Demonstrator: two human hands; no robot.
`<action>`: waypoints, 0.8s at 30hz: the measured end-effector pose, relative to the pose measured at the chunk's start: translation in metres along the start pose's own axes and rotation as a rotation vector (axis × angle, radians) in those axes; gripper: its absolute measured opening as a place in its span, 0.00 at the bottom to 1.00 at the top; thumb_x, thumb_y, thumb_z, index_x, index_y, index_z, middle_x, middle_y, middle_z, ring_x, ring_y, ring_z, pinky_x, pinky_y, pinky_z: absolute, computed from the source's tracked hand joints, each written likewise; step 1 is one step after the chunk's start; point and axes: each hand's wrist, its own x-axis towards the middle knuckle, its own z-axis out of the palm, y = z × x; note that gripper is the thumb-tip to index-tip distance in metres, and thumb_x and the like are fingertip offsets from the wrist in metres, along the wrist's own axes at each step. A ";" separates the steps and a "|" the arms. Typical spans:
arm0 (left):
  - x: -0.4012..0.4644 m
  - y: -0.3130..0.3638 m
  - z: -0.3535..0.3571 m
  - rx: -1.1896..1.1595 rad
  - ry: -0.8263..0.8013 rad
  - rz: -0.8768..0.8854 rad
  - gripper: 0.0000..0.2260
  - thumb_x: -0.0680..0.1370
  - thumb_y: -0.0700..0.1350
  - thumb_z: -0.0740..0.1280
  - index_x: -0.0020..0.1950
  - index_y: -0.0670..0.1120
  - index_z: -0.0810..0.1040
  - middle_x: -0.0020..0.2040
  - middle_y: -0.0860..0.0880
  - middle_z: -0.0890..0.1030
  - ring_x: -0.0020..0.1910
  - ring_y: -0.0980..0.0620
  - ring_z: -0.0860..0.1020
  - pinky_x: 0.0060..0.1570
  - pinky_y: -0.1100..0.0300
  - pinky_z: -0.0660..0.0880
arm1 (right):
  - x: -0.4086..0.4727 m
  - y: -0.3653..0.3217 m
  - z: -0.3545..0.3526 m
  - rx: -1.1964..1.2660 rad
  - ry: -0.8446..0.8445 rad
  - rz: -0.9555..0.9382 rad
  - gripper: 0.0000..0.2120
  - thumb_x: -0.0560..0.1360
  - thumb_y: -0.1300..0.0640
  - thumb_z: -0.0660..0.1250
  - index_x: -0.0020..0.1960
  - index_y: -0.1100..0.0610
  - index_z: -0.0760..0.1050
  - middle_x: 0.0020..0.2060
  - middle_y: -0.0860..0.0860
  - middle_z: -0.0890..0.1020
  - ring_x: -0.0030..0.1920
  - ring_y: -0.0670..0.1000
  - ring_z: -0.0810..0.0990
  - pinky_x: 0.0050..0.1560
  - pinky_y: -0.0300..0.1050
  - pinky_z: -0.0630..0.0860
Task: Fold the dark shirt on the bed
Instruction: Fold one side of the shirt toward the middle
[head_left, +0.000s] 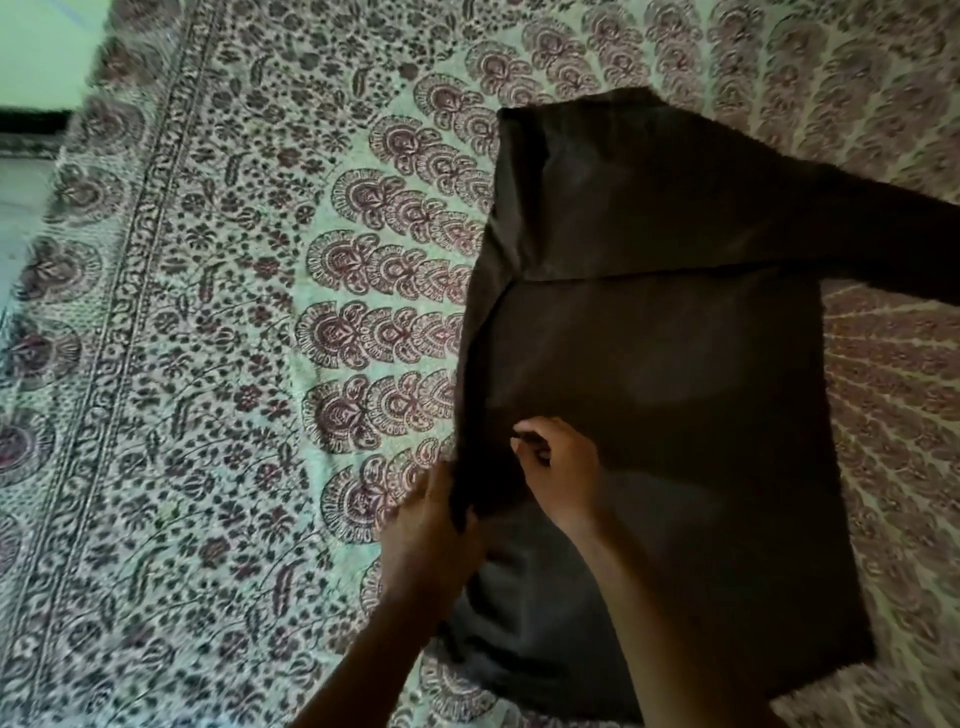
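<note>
Two hands are at work on the shirt (660, 374), which is spread dark and mostly flat on the bed (208, 364), w/ one sleeve run out toward 3 o'clock and the collar end toward 12. The left side of the shirt is already turned in over the body.

Risks, as judged: the turned-in strip is likely to slide back out if either pinch is let go early, since the cloth looks limp and the fold is uncreased. A crooked edge is probable if one hand is moved faster than the other. The free sleeve at 3 o'clock could be dragged and bunched if the body is pulled toward 9.

Grip: the left hand (431, 530) is curled round the folded edge at approx. 7 o'clock of the shirt, cloth held between thumb and fingers. The right hand (558, 467) is set just beside it, toward 1 o'clock, fingertips narrowly pinched on a small bit of fabric. The bulk of the shirt lies beyond both hands, toward 12–2 o'clock; the hem is under the right forearm.
</note>
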 end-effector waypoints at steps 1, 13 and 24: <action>-0.007 0.001 0.002 -0.020 -0.046 0.078 0.26 0.76 0.52 0.66 0.74 0.53 0.66 0.58 0.47 0.82 0.52 0.41 0.83 0.46 0.51 0.77 | -0.005 -0.004 0.002 0.052 -0.004 0.055 0.09 0.81 0.54 0.70 0.56 0.58 0.83 0.50 0.52 0.86 0.49 0.49 0.84 0.53 0.45 0.80; -0.055 -0.006 0.050 -0.125 -0.379 0.443 0.27 0.75 0.43 0.63 0.76 0.49 0.69 0.65 0.45 0.76 0.55 0.39 0.80 0.52 0.46 0.80 | -0.036 0.021 0.005 0.176 0.227 0.413 0.10 0.70 0.62 0.79 0.50 0.58 0.84 0.43 0.54 0.87 0.45 0.53 0.86 0.48 0.45 0.81; -0.066 -0.033 0.048 -0.153 -0.024 0.388 0.08 0.79 0.45 0.67 0.57 0.48 0.80 0.57 0.47 0.78 0.52 0.45 0.78 0.49 0.50 0.78 | -0.079 0.047 -0.003 0.045 -0.137 0.509 0.16 0.62 0.63 0.84 0.36 0.55 0.76 0.32 0.54 0.83 0.31 0.52 0.83 0.37 0.56 0.85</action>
